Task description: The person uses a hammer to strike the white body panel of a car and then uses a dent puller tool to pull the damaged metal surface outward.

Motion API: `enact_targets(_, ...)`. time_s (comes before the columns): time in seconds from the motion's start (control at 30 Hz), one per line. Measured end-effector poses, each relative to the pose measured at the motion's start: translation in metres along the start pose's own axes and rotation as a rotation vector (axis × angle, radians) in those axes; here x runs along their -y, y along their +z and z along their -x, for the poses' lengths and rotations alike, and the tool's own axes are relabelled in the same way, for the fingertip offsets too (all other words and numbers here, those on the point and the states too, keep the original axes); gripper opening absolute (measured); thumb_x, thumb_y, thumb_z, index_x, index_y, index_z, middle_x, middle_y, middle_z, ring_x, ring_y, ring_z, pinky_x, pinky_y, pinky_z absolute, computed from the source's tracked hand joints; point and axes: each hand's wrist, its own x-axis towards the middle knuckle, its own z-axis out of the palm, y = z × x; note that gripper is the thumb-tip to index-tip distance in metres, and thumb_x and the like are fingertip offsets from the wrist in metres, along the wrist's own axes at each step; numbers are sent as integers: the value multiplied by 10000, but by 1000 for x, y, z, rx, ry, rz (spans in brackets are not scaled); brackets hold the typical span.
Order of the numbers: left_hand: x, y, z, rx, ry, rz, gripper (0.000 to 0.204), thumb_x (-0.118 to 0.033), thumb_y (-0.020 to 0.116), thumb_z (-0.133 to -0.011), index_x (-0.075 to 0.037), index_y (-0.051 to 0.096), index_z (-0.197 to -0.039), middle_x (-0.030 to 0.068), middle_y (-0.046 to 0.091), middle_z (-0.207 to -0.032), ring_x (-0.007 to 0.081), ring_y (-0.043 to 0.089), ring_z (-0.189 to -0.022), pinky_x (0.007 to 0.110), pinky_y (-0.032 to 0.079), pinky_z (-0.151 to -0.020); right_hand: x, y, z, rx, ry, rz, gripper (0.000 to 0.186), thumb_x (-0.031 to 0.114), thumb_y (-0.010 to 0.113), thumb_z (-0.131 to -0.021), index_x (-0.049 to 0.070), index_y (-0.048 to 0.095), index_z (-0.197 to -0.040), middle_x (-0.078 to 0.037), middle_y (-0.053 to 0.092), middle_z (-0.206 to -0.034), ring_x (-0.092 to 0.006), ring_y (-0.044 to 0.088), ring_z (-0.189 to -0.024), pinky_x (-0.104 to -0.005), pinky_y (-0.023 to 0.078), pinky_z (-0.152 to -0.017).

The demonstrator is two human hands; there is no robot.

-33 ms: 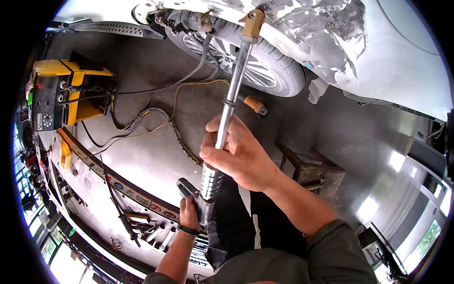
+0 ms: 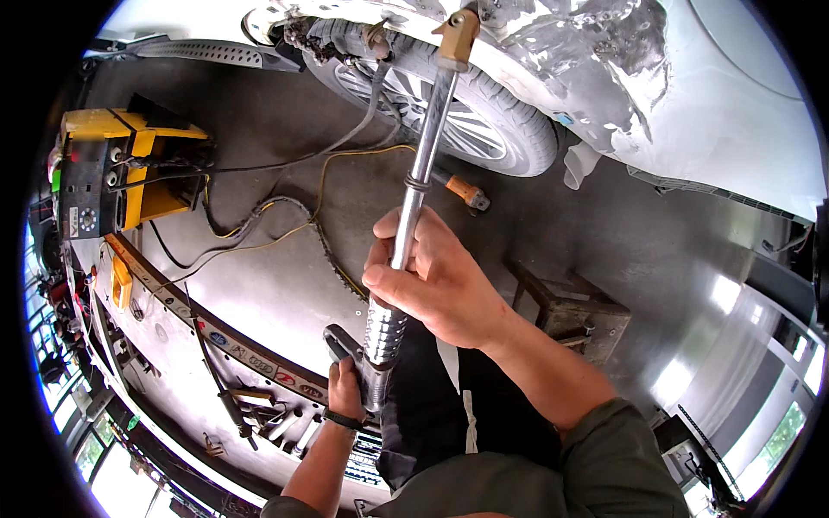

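A long shiny dent puller (image 2: 427,138) slants up from my lap to the white car body. Its brass-coloured head (image 2: 456,41) is at the bare, scraped patch of the panel (image 2: 574,65); whether it touches cannot be told. My right hand (image 2: 427,272) is closed round the middle of the metal shaft, just above the ribbed section. Lower down, my left hand (image 2: 345,393) grips the puller's dark handle (image 2: 343,345) at its near end; some of those fingers are hidden.
The car's wheel (image 2: 518,129) stands behind the shaft. A yellow and black machine (image 2: 142,177) sits at left, with cables (image 2: 294,207) across the floor. An orange-ended tool (image 2: 466,192) lies by the wheel. A wooden stool (image 2: 574,311) is at right, a tool-laden white cart (image 2: 259,345) at left.
The dent puller has shifted very slightly left at its brass head. Both hands keep their hold on it.
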Motion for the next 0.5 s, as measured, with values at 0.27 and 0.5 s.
enact_targets(0.27, -42, -10, 16, 27, -52, -22, 472, -426, 397, -1049, -26, 629, -1139, 85, 698, -957, 198, 689, -826, 352, 568, -746, 14, 11, -5, 10, 28, -41, 341, 36, 643, -959, 36, 403, -1201, -80, 564, -865, -138, 571, -742, -307, 469, -668)
enact_targets(0.5, -6, -71, 2, 100, 67, -343, 367, -80, 609, -842, -16, 558, -1200, 188, 614, -1005, 343, 592, -922, 433, 505, -816, 14, 24, -3, -59, 13, -65, 280, 24, 621, -976, 52, 412, -1161, -84, 567, -874, -137, 576, -762, -314, 476, -665)
